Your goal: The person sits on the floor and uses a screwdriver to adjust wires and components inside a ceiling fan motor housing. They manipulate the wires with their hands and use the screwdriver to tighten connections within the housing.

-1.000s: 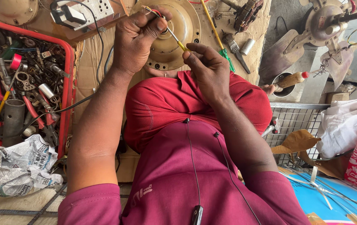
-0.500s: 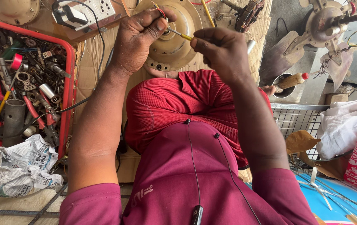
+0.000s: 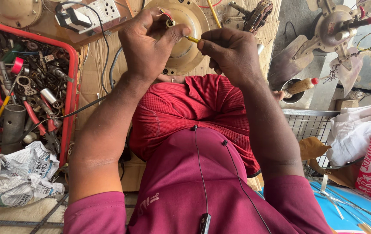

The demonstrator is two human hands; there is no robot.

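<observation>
Nearest the camera is the person's maroon shirt (image 3: 194, 195), with 2 thin black cords running down it, and beyond that a red cloth (image 3: 185, 112) over the lap. At near left lies crumpled newspaper (image 3: 23, 173); at near right, a white sack (image 3: 354, 130) beside a wire basket (image 3: 306, 125).

Farther out, both hands are raised over a round tan motor housing (image 3: 185, 39). The left hand (image 3: 151, 43) is closed around a small bundle of wire ends (image 3: 166, 18), thumb and fingers pinching them just above the housing. The right hand (image 3: 233, 54) is pinched narrowly on a slim yellow-handled tool (image 3: 193, 39), whose tip now lies against the left thumb.

Compared with 1 second ago, the right hand has travelled up and left: then it sat well apart from the left, with the tool slanting between them; now the 2 hands almost touch, and the tool shows only as a short stub. The work looks to have closed in on the wire ends at the housing.

At far left sits a red tray (image 3: 70, 86) crowded with tools and metal parts, with a white socket box (image 3: 99, 13) beyond it. At far right stands a fan assembly (image 3: 337, 30).
</observation>
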